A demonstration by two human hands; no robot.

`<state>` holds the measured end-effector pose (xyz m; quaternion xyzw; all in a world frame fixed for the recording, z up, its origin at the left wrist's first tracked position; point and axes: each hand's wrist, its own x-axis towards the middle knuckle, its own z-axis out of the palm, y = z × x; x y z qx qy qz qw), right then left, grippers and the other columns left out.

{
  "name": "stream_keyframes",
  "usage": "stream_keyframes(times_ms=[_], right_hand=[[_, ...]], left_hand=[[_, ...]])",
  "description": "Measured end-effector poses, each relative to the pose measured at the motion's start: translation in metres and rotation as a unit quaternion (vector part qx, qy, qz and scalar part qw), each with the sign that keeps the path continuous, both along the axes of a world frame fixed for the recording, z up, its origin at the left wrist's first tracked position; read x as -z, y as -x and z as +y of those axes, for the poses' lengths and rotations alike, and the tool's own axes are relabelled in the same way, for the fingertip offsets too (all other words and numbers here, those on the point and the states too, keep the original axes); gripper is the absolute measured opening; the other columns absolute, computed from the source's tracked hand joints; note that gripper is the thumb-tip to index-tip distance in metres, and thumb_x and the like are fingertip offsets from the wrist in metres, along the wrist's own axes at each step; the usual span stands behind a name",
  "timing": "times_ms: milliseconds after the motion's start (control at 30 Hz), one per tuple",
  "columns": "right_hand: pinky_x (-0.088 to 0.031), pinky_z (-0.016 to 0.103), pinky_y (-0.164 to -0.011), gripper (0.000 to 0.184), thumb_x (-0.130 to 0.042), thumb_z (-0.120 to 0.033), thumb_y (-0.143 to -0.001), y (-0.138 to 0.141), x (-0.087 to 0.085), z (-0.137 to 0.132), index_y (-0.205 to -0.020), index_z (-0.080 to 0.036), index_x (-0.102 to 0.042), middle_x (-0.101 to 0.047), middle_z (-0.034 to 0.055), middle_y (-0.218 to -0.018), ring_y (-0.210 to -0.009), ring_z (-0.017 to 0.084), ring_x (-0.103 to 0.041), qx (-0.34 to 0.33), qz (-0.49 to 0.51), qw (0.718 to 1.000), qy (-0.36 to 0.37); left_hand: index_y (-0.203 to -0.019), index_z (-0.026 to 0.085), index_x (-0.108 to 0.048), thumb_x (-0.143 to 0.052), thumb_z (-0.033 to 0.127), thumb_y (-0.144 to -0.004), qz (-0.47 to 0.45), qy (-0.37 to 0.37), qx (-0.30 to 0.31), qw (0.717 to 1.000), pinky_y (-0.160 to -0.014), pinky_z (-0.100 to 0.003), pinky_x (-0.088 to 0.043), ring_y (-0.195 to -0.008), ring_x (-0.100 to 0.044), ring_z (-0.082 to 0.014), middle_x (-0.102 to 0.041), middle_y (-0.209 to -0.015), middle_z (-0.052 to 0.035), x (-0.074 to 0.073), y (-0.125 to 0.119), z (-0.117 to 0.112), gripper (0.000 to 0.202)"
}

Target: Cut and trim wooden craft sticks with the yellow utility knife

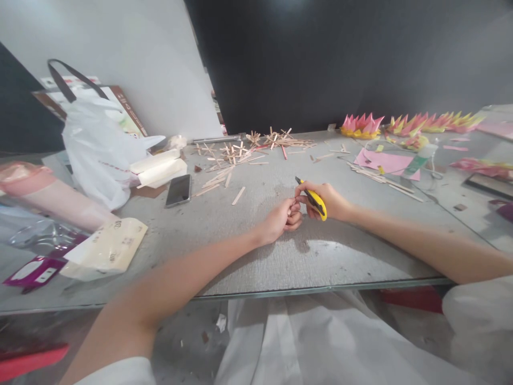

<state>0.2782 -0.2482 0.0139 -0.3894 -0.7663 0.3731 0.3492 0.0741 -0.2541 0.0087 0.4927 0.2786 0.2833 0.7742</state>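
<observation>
Fingers of my right hand (331, 199) are wrapped round a yellow and black utility knife (316, 201), its dark tip pointing up and to the left. My left hand (279, 220) is closed, with the fingertips pressed together and touching the right hand's fingers. Whatever it pinches is hidden or too small to make out. Both hands meet just above the grey table (248, 262), near its front edge. Beyond them lies a single wooden craft stick (238, 195), flat on the tabletop.
Loose craft sticks (236, 152) are heaped at the back. A phone (178, 190), a white plastic bag (94, 144) and a pink bottle (60, 192) stand or lie on the left. Pink paper (382, 161), more sticks (380, 179) and folded paper flowers (363, 126) are on the right.
</observation>
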Motion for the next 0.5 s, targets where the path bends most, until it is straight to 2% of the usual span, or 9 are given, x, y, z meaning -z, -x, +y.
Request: stream_keyframes(times_ms=[200, 367, 500], right_hand=[[-0.045, 0.019, -0.042, 0.03, -0.064, -0.052, -0.105, -0.001, 0.004, 0.002, -0.109, -0.022, -0.061, -0.063, -0.0075, -0.051, -0.037, 0.011, -0.059, -0.01, -0.002, 1.0, -0.006], [-0.038, 0.019, -0.036, 0.031, -0.065, -0.053, -0.105, -0.002, 0.002, 0.001, -0.104, -0.023, -0.06, -0.056, -0.0096, -0.052, -0.036, 0.01, -0.054, -0.025, 0.009, 0.999, 0.02], [-0.038, 0.019, -0.035, 0.032, -0.065, -0.053, -0.106, -0.003, -0.003, -0.003, -0.103, -0.022, -0.059, -0.066, -0.0058, -0.067, -0.038, 0.007, -0.054, -0.047, 0.008, 0.998, 0.031]], left_hand=[[-0.071, 0.024, -0.031, -0.029, 0.026, -0.108, 0.02, -0.051, 0.011, 0.998, -0.046, -0.021, -0.016, -0.043, -0.014, -0.0084, -0.018, -0.052, 0.01, 0.003, 0.001, 0.001, 0.038], [-0.075, 0.024, -0.035, -0.039, 0.021, -0.1, 0.053, -0.104, 0.009, 0.993, -0.047, -0.022, -0.016, -0.043, -0.016, -0.0082, -0.022, -0.051, 0.0106, 0.003, -0.001, -0.005, 0.025], [-0.081, 0.023, -0.04, -0.04, 0.022, -0.101, 0.07, -0.122, 0.009, 0.99, -0.048, -0.022, -0.018, -0.045, -0.019, -0.0087, -0.027, -0.053, 0.0106, 0.0, -0.002, -0.009, 0.019]])
